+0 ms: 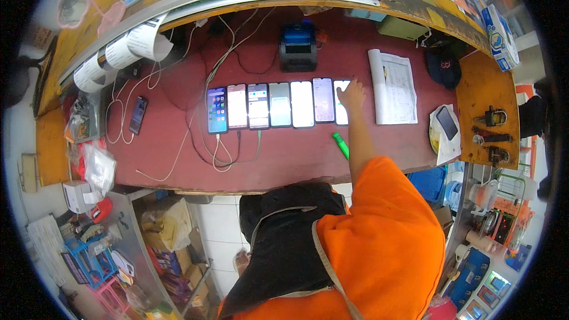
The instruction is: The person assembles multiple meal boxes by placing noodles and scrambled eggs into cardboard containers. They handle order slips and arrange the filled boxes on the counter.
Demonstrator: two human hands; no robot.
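My right hand [353, 96] reaches over the rightmost smartphone [341, 115] of a row, a finger stretched over its lit screen. It seems to hold nothing, and it partly covers that phone. Several more phones with lit screens lie side by side to its left: one with a lilac screen [323, 101], one nearly white [302, 104], and at the far left end one with a blue home screen [217, 110]. Below my forearm lies a green marker [341, 146], partly hidden by the arm. My left hand is out of sight.
Charging cables [222, 153] run among the phones at left. A small black-and-blue printer [298, 47] stands behind the row. An open notebook [394, 87] lies to the right. Another phone [138, 115] rests far left, and one more [447, 122] sits near the right edge.
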